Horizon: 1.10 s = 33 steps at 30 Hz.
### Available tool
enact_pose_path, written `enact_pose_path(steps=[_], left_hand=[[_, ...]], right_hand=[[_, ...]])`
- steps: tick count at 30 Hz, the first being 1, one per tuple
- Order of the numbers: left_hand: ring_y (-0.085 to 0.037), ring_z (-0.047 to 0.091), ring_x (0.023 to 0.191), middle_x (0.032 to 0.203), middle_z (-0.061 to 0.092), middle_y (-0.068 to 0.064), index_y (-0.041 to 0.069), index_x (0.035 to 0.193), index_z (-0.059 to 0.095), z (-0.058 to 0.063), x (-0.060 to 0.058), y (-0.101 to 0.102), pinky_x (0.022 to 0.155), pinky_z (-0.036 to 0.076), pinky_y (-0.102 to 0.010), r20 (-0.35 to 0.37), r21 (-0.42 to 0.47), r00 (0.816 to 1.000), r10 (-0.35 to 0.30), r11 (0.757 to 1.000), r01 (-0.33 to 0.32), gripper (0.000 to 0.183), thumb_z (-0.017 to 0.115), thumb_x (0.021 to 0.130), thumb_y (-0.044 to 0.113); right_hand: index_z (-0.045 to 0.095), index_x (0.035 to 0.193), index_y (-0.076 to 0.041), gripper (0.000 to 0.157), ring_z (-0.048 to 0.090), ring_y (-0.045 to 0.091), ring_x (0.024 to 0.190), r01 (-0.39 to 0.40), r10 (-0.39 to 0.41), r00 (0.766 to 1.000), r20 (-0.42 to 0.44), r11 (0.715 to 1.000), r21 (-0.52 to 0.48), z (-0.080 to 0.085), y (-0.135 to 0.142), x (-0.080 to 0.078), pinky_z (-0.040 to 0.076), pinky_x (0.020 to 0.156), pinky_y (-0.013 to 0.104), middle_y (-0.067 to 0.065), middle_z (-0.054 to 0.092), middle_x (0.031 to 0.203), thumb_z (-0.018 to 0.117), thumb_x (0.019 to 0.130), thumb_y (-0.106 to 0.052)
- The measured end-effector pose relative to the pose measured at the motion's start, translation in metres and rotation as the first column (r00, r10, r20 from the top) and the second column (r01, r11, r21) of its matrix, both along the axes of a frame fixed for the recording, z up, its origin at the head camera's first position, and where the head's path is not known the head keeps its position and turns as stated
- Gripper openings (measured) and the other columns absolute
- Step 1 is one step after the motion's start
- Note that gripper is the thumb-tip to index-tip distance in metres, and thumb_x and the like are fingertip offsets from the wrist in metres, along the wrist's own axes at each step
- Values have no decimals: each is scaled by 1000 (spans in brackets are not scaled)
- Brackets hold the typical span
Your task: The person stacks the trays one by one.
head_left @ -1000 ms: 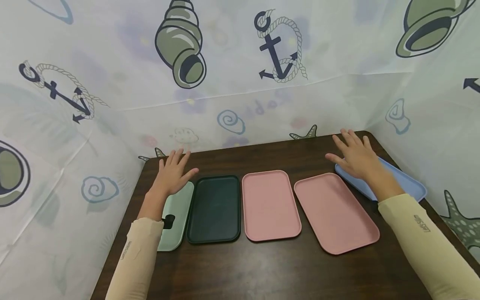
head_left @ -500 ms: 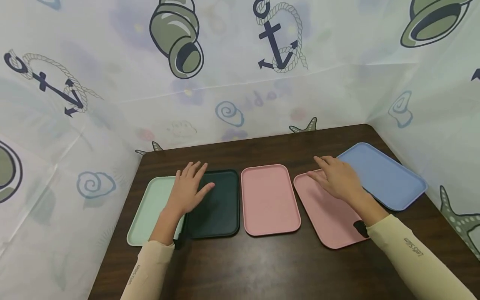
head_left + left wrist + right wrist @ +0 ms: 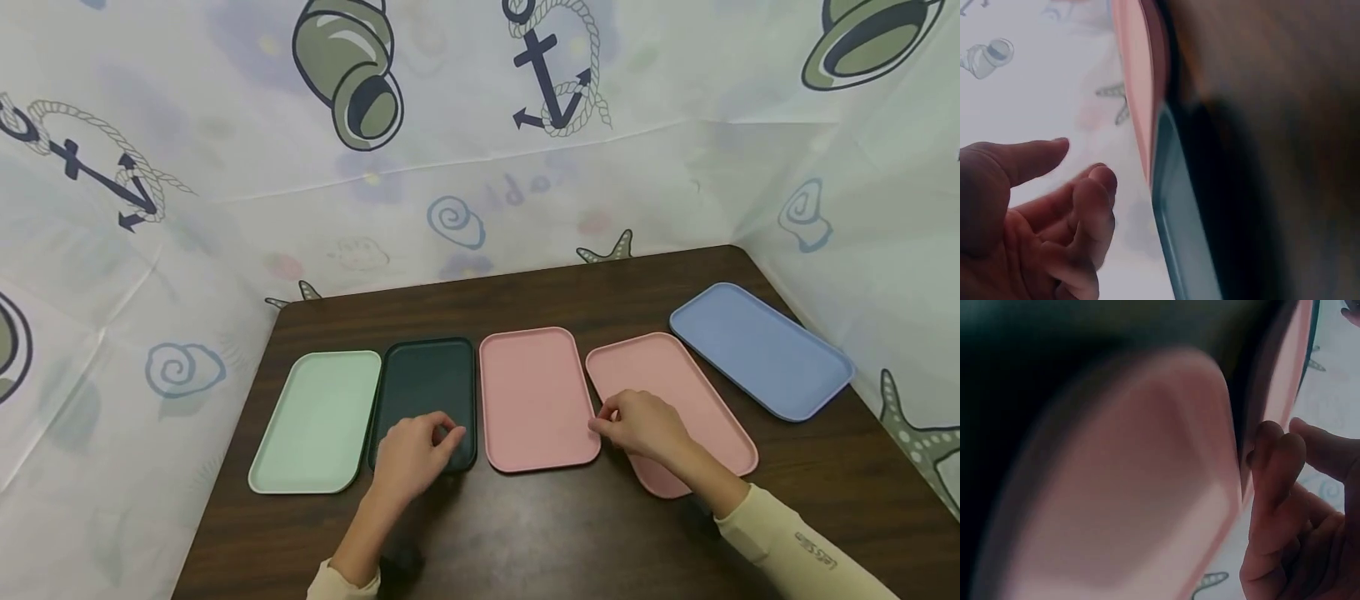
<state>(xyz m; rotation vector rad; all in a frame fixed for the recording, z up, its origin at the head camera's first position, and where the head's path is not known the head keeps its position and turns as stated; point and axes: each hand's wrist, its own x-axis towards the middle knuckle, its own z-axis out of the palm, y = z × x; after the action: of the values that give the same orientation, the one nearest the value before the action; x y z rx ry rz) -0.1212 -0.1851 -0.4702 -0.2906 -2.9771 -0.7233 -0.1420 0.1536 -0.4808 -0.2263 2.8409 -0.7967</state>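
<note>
A pale cloth printed with shells and anchors (image 3: 465, 100) hangs behind a dark wooden table (image 3: 540, 533). Five shallow trays run across it, left to right: light green (image 3: 315, 421), dark green (image 3: 427, 379), first pink (image 3: 536, 400), second pink (image 3: 705, 421), set askew, and blue (image 3: 761, 350), far right.

Risks, in our judgement: the gap between the two pink trays is narrow, so a careless sideways move of the right fingertips could snag both rims and skew the pair. A low right wrist could drag the second pink tray. The blue tray reaches the table's right edge; we cannot tell whether it overhangs, but a bump from its left could tip it.

Positions: the left hand (image 3: 416, 454) is above the near part of the dark green tray, thumb and loosely bent fingers apart, nothing between them. The right hand (image 3: 643, 427) is over the second pink tray, fingertips by the right rim of the first; thumb and fingers are bent close together, with nothing visible between them. We cannot tell whether they touch that rim. The hands are well apart.
</note>
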Motion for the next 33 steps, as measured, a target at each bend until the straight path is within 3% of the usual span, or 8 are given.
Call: enact_pose_path(steps=[4, 10, 13, 20, 28, 33], left_hand=[[-8, 41, 42, 50, 46, 12, 19, 86, 74, -8, 14, 16, 36, 33, -27, 73, 27, 997, -9, 1000, 7, 19, 71, 90, 37], [-6, 41, 42, 49, 47, 15, 18, 88, 79, -24, 23, 34, 37, 33, -26, 134, 64, 991, 3, 998, -11, 20, 71, 89, 36], [-5, 42, 44, 48, 46, 16, 17, 89, 80, -29, 25, 39, 41, 36, -27, 112, 47, 994, 21, 999, -27, 20, 72, 88, 36], [-6, 50, 50, 64, 67, 4, 16, 92, 81, -40, 25, 48, 44, 41, -29, 49, -19, 996, 80, 997, -79, 20, 74, 86, 34], [-5, 46, 46, 52, 54, 12, 14, 88, 80, -48, 28, 54, 40, 36, -27, -25, -27, 993, 118, 993, -119, 18, 77, 83, 31], [-4, 48, 46, 52, 54, 15, 14, 89, 79, -50, 29, 54, 41, 39, -26, -16, 3, 990, 138, 990, -138, 18, 79, 81, 30]], right_hand=[[70, 72, -18, 19, 54, 10, 44, 33, -31, 998, 61, 999, -34, -9, -6, 9, 40, 46, 32, -7, 55, 50, 74, 86, -30], [70, 72, -15, 20, 54, 11, 44, 55, -51, 995, 80, 997, -46, -14, -12, 14, 41, 48, 34, -6, 55, 51, 76, 85, -28], [72, 77, -14, 15, 54, 11, 45, 62, -60, 996, 65, 998, -32, -15, -14, 14, 43, 52, 35, -8, 56, 51, 76, 84, -27], [74, 93, -9, 20, 56, 9, 46, 108, -105, 993, 59, 993, -41, -19, -17, 16, 45, 55, 37, -9, 57, 52, 77, 81, -25], [72, 88, -7, 12, 56, 10, 46, 127, -120, 991, 56, 984, -124, -21, -19, 20, 41, 49, 33, -7, 57, 50, 76, 81, -17], [72, 97, -2, 18, 57, 12, 47, 153, -141, 987, 76, 968, -197, -25, -19, 22, 40, 48, 32, -4, 59, 54, 74, 82, -13]])
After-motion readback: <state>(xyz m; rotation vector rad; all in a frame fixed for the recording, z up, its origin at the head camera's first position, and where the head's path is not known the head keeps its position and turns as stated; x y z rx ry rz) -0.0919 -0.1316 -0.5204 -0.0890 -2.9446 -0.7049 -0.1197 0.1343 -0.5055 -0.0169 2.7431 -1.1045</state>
